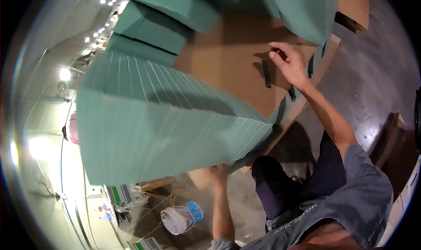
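Green panels [175, 136], one thick stack: set on edge and leaning, from 9 o'clock to the middle of the view; it lies at 10 to 11 o'clock from the left hand and at 8 o'clock from the right.
Green blocks [153, 28], further stacks: at 11 o'clock, dark gaps between them.
Bucket [173, 220], white: on the floor at 7 o'clock, blue item [194, 210] at its right side.
Left hand [215, 176]: at 6 o'clock, by the lower edge of the stack; blurred and partly hidden, so cannot tell whether it grasps or merely touches.
Brown board [223, 52], flat: at 1 o'clock, green stacks along its sides.
Strip [266, 74], black, narrow: lying on the board, at 8 o'clock from the right hand, just beside it.
Right hand [287, 65]: at 2 o'clock, above the board; released, fingers loosely bent, thumb parted from forefinger.
Brown carton [356, 6]: at 1 o'clock, near the rim.
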`<state>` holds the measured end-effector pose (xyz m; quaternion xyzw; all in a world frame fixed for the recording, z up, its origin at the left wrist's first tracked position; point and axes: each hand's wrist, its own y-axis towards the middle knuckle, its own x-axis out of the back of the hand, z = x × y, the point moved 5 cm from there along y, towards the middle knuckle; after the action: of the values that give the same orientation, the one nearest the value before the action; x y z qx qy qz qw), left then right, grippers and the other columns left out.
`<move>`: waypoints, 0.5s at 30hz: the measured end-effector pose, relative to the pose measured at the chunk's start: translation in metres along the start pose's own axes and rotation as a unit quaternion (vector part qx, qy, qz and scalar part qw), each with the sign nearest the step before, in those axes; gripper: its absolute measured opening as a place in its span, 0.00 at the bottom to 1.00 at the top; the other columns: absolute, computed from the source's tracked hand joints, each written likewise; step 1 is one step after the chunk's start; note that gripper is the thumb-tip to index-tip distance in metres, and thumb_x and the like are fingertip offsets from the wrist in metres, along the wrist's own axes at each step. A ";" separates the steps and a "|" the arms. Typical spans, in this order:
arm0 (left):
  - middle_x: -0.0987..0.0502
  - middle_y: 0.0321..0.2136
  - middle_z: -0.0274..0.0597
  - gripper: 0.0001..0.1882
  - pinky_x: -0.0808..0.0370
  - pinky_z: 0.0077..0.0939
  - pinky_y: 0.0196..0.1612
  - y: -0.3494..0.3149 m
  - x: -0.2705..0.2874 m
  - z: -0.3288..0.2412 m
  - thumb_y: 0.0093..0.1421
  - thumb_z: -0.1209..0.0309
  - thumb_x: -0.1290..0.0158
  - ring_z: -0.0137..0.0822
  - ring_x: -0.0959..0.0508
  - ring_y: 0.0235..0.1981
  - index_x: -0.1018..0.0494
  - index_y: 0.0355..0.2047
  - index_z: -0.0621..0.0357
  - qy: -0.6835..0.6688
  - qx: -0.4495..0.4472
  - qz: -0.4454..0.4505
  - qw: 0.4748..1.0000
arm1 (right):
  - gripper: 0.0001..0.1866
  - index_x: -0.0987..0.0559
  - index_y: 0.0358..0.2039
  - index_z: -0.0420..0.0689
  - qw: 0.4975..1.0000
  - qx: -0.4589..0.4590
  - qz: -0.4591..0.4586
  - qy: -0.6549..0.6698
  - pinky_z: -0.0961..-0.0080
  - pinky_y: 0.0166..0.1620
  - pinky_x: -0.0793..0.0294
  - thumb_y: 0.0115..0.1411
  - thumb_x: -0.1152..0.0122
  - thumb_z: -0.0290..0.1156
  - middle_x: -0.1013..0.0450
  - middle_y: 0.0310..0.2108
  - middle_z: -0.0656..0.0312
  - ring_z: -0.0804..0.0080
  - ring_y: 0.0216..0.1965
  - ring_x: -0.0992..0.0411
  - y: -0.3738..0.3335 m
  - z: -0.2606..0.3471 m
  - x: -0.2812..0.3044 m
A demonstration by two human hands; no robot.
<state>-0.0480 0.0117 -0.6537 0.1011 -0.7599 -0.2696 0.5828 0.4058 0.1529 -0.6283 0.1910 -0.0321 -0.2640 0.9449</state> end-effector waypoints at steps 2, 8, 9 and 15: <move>0.21 0.35 0.56 0.12 0.27 0.51 0.41 0.015 0.005 -0.022 0.60 0.68 0.45 0.60 0.23 0.36 0.23 0.39 0.64 -0.040 0.023 -0.035 0.998 | 0.15 0.21 0.52 0.43 1.000 -0.005 0.015 0.019 0.76 0.39 0.26 0.65 0.37 0.29 0.25 0.40 0.63 0.77 0.35 0.28 -0.003 -0.005 0.008; 0.19 0.42 0.55 0.14 0.26 0.47 0.51 0.015 0.014 -0.016 0.62 0.73 0.50 0.59 0.21 0.44 0.22 0.45 0.63 -0.015 0.058 -0.050 0.997 | 0.24 0.25 0.59 0.43 0.981 0.123 0.053 0.141 0.76 0.45 0.26 0.62 0.35 0.26 0.24 0.47 0.64 0.77 0.42 0.29 -0.034 0.063 0.017; 0.19 0.45 0.55 0.15 0.28 0.47 0.53 0.021 0.012 -0.022 0.64 0.72 0.51 0.57 0.22 0.48 0.22 0.47 0.64 -0.025 0.058 -0.048 0.997 | 0.25 0.26 0.59 0.41 0.965 0.198 0.044 0.165 0.76 0.46 0.27 0.61 0.35 0.25 0.25 0.49 0.61 0.75 0.44 0.28 -0.043 0.105 0.030; 0.19 0.45 0.54 0.14 0.29 0.46 0.55 0.026 0.017 -0.028 0.64 0.74 0.52 0.57 0.23 0.50 0.22 0.47 0.65 -0.009 0.090 -0.022 0.996 | 0.29 0.28 0.61 0.36 0.777 0.614 -0.073 0.120 0.73 0.50 0.27 0.59 0.36 0.27 0.27 0.53 0.53 0.66 0.49 0.27 -0.082 0.242 0.137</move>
<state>-0.0227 0.0169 -0.6206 0.1672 -0.7836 -0.2136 0.5588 0.4445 -0.0655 -0.4409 0.7625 -0.0600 -0.2312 0.6013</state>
